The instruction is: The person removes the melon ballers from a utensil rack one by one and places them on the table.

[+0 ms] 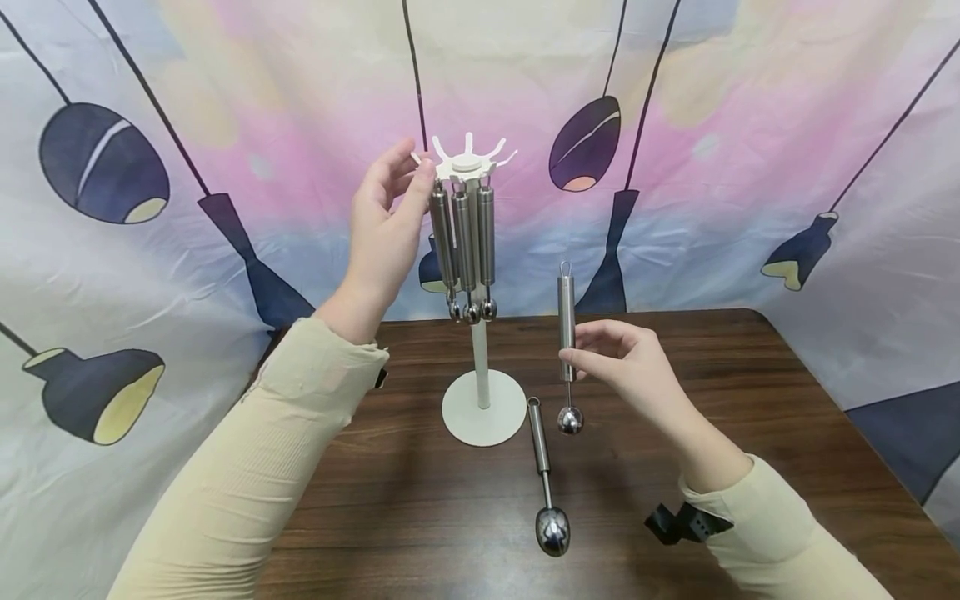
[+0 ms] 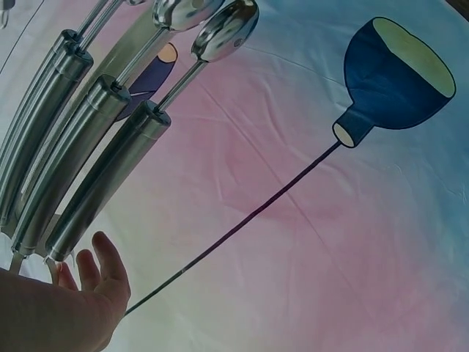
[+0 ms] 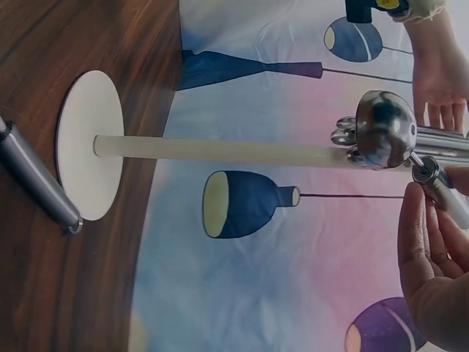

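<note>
A white rack with a ring of hooks tops a slim post. Steel melon ballers hang from its near side, bowls down. My left hand is at the left of the rack's top and pinches a hook between thumb and fingers; the left wrist view shows its fingertips beside the hanging handles. My right hand holds another melon baller upright by its handle, loop up and bowl down, right of the post. In the right wrist view its round bowl is close to the camera.
A larger-bowled melon baller lies on the dark wooden table, loop toward the rack's round white base. Behind the table hangs a cloth printed with lamps. A black camera sits on my right wrist.
</note>
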`<state>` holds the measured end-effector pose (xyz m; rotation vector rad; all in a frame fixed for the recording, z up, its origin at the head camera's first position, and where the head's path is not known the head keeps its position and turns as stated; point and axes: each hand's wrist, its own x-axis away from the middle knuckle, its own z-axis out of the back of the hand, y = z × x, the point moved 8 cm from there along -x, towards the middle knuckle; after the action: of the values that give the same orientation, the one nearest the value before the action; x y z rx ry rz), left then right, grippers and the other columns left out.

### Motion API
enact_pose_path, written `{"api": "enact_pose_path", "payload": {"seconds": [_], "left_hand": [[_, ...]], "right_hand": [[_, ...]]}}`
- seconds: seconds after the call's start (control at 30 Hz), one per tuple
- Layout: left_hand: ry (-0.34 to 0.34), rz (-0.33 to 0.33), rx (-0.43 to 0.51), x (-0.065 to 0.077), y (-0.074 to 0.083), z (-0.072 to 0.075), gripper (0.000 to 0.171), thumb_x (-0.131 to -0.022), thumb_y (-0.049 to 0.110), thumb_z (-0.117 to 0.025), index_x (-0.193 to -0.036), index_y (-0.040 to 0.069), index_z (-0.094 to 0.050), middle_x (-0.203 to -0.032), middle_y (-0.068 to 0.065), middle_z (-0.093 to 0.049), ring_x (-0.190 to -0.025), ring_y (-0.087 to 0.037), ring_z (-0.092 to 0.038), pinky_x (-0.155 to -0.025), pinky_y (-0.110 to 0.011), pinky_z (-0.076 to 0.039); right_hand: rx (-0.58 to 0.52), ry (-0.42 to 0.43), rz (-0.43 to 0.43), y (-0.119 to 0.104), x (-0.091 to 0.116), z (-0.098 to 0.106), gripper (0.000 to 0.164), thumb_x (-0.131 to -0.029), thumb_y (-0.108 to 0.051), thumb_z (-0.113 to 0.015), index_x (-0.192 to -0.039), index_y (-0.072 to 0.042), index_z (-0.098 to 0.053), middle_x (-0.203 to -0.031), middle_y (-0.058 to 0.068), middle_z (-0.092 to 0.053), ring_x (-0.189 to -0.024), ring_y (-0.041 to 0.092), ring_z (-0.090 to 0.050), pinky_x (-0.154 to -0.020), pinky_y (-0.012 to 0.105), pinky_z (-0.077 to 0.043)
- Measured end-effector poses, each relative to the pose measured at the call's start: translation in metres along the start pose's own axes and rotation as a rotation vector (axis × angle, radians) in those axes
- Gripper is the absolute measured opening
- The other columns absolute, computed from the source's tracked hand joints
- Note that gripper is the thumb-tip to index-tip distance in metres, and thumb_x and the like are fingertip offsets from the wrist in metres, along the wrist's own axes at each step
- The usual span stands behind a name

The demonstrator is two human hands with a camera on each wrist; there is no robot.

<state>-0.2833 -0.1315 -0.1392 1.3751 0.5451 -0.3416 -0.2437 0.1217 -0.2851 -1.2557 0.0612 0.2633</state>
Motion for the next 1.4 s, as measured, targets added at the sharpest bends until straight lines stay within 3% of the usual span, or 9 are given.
{"api": "enact_pose_path", "payload": {"seconds": [0.4, 0.67, 1.0, 1.4], "left_hand": [[0.012, -0.043, -0.02, 0.004, 0.003, 0.002, 0.049, -0.102, 0.024, -0.055, -0.145, 0.004, -0.046, -0.135, -0.013, -0.058, -0.116, -0.014, -0.056, -0.099, -0.028, -0.048], [0.007, -0.044, -0.04, 0.008, 0.003, 0.003, 0.05, -0.101, 0.021, -0.055, -0.146, 0.003, -0.044, -0.134, -0.013, -0.058, -0.117, -0.014, -0.057, -0.099, -0.028, -0.048], [-0.004, -0.061, -0.061, 0.011, 0.006, 0.003, 0.052, -0.1, 0.024, -0.057, -0.147, 0.005, -0.044, -0.133, -0.009, -0.06, -0.119, -0.013, -0.057, -0.094, -0.027, -0.047], [0.017, -0.092, -0.055, 0.012, 0.005, 0.003, 0.049, -0.1, 0.022, -0.058, -0.144, 0.005, -0.047, -0.131, -0.008, -0.061, -0.115, -0.014, -0.058, -0.093, -0.027, -0.048]], "right_hand": [[-0.039, -0.008, -0.086, 0.033, 0.01, 0.001, 0.036, -0.086, -0.016, -0.076, -0.112, 0.007, -0.066, -0.076, -0.008, -0.071, -0.07, 0.014, -0.069, -0.073, 0.029, -0.059], [-0.059, -0.014, -0.14, 0.055, 0.014, -0.002, 0.036, -0.087, -0.013, -0.074, -0.112, 0.01, -0.064, -0.075, -0.005, -0.072, -0.066, 0.009, -0.067, -0.067, 0.029, -0.06], [-0.089, -0.025, -0.183, 0.076, 0.018, -0.004, 0.038, -0.088, -0.012, -0.073, -0.114, 0.013, -0.062, -0.076, -0.004, -0.072, -0.066, 0.012, -0.069, -0.068, 0.03, -0.06], [-0.107, -0.073, -0.202, 0.098, 0.02, -0.01, 0.038, -0.089, -0.01, -0.07, -0.115, 0.015, -0.06, -0.083, 0.006, -0.075, -0.067, 0.013, -0.071, -0.073, 0.037, -0.061]]}}
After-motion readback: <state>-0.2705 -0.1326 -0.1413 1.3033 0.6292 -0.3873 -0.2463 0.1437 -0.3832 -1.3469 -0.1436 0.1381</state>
